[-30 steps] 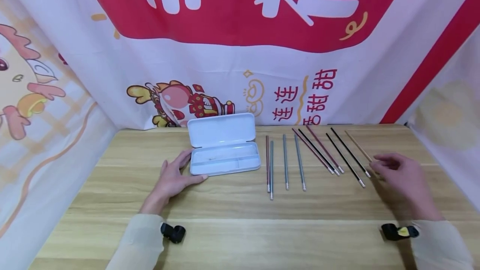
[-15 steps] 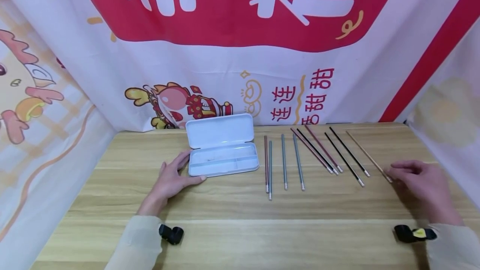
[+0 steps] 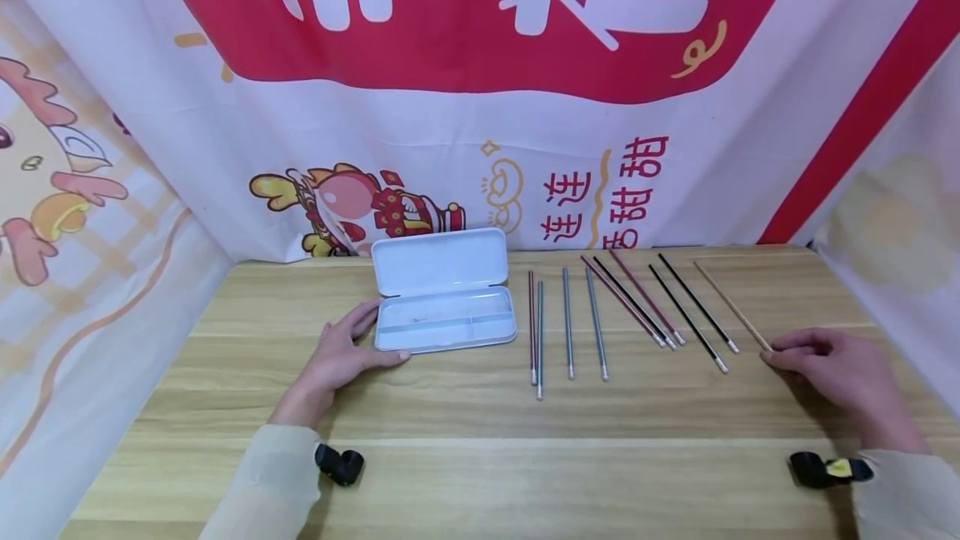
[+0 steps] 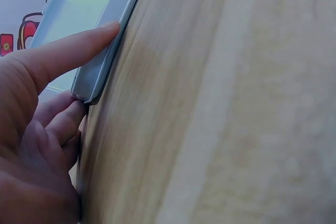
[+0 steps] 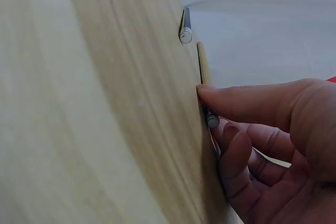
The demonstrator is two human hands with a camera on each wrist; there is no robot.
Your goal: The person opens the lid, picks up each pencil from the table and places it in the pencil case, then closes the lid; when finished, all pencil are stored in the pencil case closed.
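A light blue metal pencil case (image 3: 441,263) lies open on the table, its lid raised at the back. My left hand (image 3: 339,363) grips its left end, thumb over the near rim and fingers at the corner; the left wrist view shows the thumb lying across the case's edge (image 4: 98,74). Far to the right, my right hand (image 3: 840,369) pinches the eraser end of a natural-wood pencil (image 3: 729,302). In the right wrist view, thumb and fingers sit on either side of that pencil (image 5: 205,69), with its round end showing between them.
Left of the held pencil lie black pencils (image 3: 686,315) and a bunch of dark red (image 3: 622,300) and black ones. Grey-blue pencils (image 3: 568,323) and another dark red pencil (image 3: 532,323) lie beside the case. A printed cloth (image 3: 450,132) hangs behind the wooden table (image 3: 525,473).
My right hand shifted right along the wooden pencil, baring its eraser end, then closed thumb and fingers on that end. My left hand stays at the case.
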